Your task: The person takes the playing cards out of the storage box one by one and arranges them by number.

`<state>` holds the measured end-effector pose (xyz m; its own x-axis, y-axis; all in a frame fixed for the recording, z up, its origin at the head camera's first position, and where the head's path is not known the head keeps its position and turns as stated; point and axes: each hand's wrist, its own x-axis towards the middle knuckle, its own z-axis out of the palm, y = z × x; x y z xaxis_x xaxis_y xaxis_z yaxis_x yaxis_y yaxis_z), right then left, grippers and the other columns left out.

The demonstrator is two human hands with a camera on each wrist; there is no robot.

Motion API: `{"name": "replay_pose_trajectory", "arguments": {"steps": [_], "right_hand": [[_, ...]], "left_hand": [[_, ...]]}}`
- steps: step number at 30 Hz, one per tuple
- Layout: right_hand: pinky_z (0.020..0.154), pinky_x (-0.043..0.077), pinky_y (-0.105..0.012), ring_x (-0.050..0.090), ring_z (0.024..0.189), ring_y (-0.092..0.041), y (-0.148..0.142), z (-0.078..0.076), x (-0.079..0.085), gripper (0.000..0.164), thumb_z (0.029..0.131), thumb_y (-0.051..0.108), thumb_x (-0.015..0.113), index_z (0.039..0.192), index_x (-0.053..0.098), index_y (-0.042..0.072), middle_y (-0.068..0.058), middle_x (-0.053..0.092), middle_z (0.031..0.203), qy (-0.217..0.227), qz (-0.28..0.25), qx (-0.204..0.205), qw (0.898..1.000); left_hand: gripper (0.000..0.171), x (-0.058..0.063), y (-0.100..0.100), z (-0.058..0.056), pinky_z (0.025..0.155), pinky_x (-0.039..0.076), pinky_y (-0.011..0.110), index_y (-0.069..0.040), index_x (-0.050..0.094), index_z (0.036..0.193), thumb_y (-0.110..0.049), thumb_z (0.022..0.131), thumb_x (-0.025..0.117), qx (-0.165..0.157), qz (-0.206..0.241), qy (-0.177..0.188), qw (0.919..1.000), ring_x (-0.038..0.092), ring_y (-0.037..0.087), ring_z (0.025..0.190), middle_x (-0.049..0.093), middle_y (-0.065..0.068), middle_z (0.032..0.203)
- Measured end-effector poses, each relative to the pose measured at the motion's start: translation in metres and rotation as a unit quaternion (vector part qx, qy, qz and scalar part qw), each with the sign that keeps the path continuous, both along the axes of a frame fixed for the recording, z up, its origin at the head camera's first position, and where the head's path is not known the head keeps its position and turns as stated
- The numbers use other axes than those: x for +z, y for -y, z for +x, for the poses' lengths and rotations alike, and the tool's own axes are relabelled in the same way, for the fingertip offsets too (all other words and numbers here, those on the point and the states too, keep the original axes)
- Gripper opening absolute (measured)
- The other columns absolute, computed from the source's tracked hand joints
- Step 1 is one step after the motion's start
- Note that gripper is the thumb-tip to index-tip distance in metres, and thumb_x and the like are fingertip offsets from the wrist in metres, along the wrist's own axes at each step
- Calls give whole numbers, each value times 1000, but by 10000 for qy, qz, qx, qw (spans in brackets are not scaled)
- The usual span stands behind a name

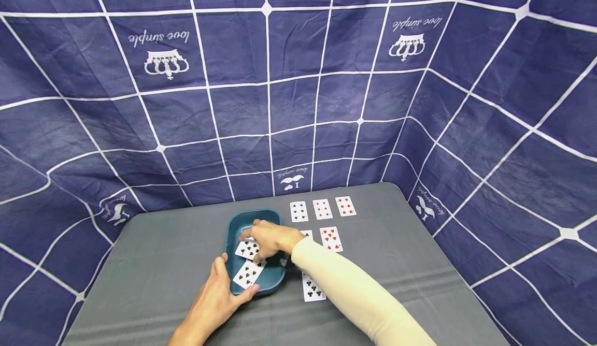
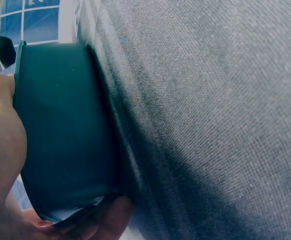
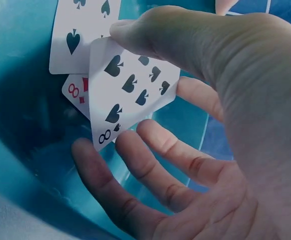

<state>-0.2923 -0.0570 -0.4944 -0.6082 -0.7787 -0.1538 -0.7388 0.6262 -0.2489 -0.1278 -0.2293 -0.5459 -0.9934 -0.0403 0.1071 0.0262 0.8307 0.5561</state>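
A teal plastic bin (image 1: 254,215) rests on the grey table. My left hand (image 1: 212,289) grips its near left corner, with the thumb over the near rim and the fingers along the left side. Inside the bin, my right hand (image 1: 271,240) pinches an eight of spades playing card (image 3: 130,90) by its edges, between thumb and fingers. This card is tilted. Beneath it, a red eight of diamonds (image 3: 74,91) is partly covered. Another spades card (image 1: 249,274) lies nearer the bin's front; its full face is partly hidden.
Right of the bin, a black-suited card (image 1: 299,212) and two red cards (image 1: 322,209) form a far row. Nearer are a hearts card (image 1: 331,239), a half-hidden black card (image 1: 306,233) and a clubs card (image 1: 312,290) under the right sleeve (image 1: 345,284). A blue checked curtain (image 1: 242,107) hangs behind.
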Motion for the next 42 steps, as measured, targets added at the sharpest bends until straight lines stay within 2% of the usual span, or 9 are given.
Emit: {"name": "replay_pose_trajectory", "arguments": {"steps": [5,13,20,29,36,42], "right_hand": [[107,58,-26,65,123,-10,-5,-1,2,76,93,34,101,162,69,32,-4,70,143,64,-103,111,9999],[107,57,-25,69,124,-11,-15,-2,8,77,94,35,97,164,65,26,0,75,139,-105,-332,200,9992],[114,56,-26,69,134,-12,-22,-1,18,72,98,33,94,164,66,28,-2,75,149,-72,-567,200,9982],[121,56,-33,69,142,-21,-33,-1,24,73,97,30,96,163,67,27,-5,74,150,-79,-777,217,9967],[121,56,-35,70,140,-21,-44,0,31,73,96,26,97,163,66,31,-5,73,152,14,-917,162,9957],[112,58,-36,67,125,-17,-56,-3,36,86,91,26,103,166,62,32,-3,70,145,111,-961,101,9953]], "left_hand": [[121,0,-1,2,100,64,63,12,37,159,-60,86,101,8,-25,35,10000,76,49,122,51,40,167],[123,0,-2,3,102,63,64,13,37,160,-61,86,101,-12,-33,61,10000,76,51,126,50,40,168],[124,0,-3,1,101,63,65,14,36,161,-62,86,100,8,-91,107,9999,77,51,122,51,41,167],[123,1,-1,-1,103,63,65,14,35,161,-60,87,100,-16,-38,78,10000,76,51,125,50,42,167],[122,0,-1,0,106,61,66,14,37,160,-60,86,101,-45,11,-11,10000,75,53,128,51,41,167],[121,0,-1,0,105,62,66,13,37,159,-60,86,101,-24,21,-19,10000,76,53,126,52,40,166]]}}
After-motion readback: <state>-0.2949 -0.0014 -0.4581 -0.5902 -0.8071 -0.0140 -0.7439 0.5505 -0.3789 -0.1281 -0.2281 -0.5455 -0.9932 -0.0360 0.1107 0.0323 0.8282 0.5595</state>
